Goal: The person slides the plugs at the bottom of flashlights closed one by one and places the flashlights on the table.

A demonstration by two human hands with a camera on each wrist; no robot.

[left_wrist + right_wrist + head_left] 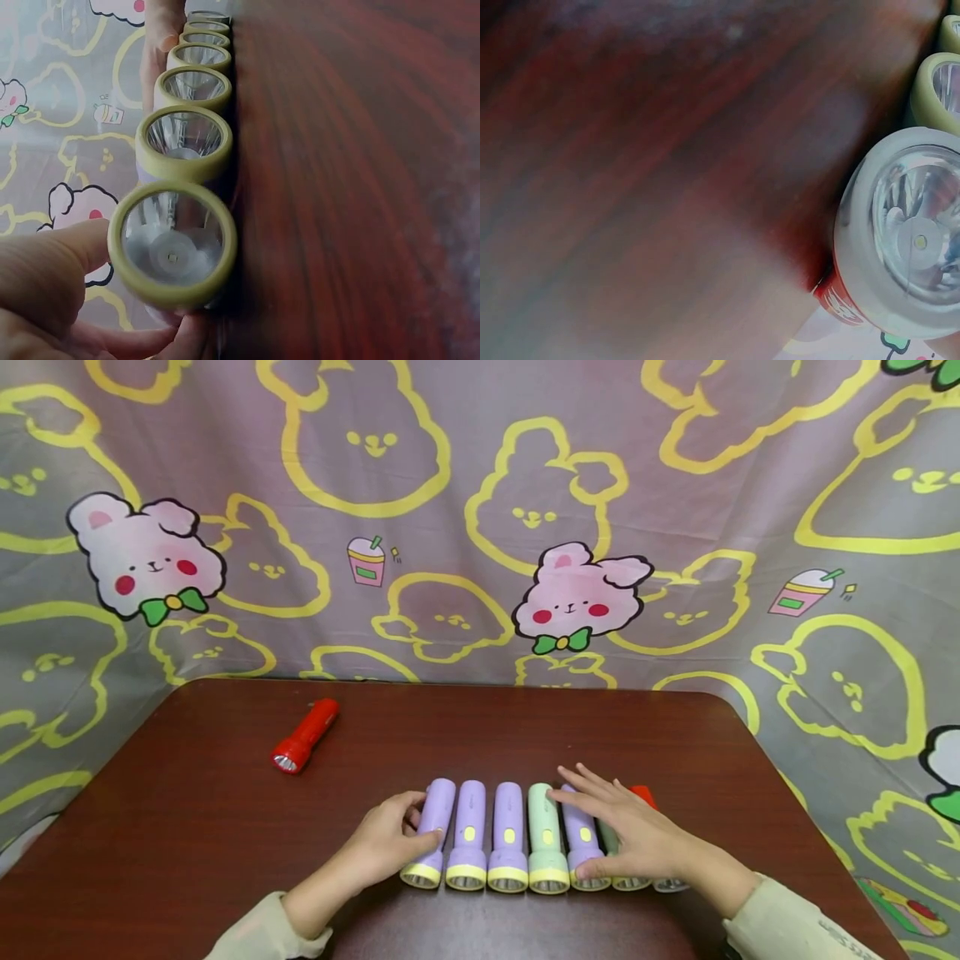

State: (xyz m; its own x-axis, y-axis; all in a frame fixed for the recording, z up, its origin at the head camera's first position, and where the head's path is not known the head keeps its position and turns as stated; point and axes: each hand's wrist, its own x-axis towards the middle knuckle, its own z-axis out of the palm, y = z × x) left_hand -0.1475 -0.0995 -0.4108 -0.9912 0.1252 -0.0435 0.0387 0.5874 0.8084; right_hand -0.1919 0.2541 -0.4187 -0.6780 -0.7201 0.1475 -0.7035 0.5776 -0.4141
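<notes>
Several flashlights lie side by side in a row, heads toward me. My left hand (pixel 386 839) grips the leftmost purple flashlight (pixel 437 806), thumb on its top and fingers around its outer side; its yellow-rimmed head (pixel 124 259) is close up in the left wrist view. Two more purple flashlights (pixel 471 810) come beside it, then a light green flashlight (pixel 543 818). My right hand (pixel 641 831) spreads with extended fingers over the row's right part, thumb at the head of another purple flashlight (pixel 576 818). Beneath it, a second green flashlight (pixel 632 884) and a red flashlight (pixel 855 225) are partly hidden.
Apart from the row, another red flashlight (pixel 307 733) lies at the back left of the dark brown table (pixel 450 727). A patterned curtain (pixel 450 527) hangs behind the table and along its sides.
</notes>
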